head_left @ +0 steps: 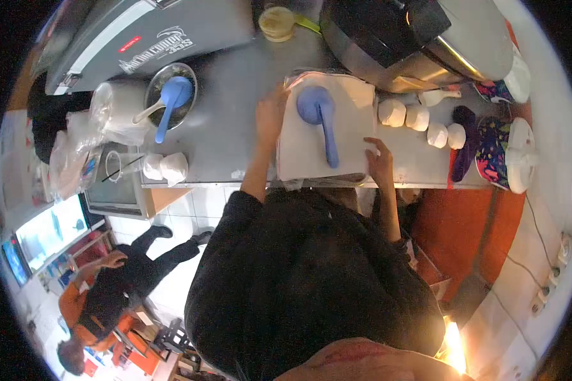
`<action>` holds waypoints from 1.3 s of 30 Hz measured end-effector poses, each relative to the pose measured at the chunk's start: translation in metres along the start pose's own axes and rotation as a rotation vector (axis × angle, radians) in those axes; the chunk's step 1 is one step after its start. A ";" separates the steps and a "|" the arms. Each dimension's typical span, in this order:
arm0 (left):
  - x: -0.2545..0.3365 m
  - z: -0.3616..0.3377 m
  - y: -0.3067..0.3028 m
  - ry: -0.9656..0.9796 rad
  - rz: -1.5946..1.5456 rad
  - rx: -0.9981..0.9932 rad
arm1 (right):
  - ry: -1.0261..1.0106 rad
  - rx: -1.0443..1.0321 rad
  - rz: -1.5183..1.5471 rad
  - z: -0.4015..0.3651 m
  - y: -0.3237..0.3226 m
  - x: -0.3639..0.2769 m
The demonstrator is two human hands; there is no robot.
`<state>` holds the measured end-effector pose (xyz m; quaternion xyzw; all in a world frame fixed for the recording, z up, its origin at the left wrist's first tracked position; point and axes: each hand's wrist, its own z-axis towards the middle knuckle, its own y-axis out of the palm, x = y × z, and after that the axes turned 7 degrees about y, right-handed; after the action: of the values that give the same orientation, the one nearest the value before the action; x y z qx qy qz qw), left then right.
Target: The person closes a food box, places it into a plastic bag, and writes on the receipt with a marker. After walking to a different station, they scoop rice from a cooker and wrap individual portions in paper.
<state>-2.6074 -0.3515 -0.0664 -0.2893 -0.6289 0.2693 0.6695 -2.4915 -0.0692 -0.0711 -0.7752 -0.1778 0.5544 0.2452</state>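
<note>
A stack of white paper sheets [299, 155] lies on the counter in front of me, with a blue ladle [316, 105] resting on top, its handle toward me. My left hand [272, 111] is at the upper left edge of the stack, fingers stretched along it, apparently touching; the fingertips are hard to make out. At the right edge of the paper, my right hand [380, 160] has its fingers apart and slightly bent, holding nothing. Beside the stack on the right sit several white rounded wrapped lumps [392, 112].
A metal bowl [151, 95] with a second blue ladle [178, 92] stands left. Behind are a large grey box [152, 47], a small jar [277, 24] and a big dark cooker [375, 38]. Flowered containers [494, 152] stand right. Another person [108, 286] is lower left.
</note>
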 end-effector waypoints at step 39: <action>0.263 0.118 -0.096 0.586 -0.379 0.280 | -0.916 0.157 -0.093 0.151 -0.303 -0.146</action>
<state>-2.7087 -0.2206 0.1888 -0.1382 -0.4099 0.1299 0.8922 -2.6821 0.1260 0.1763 -0.4207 -0.2595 0.8400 0.2238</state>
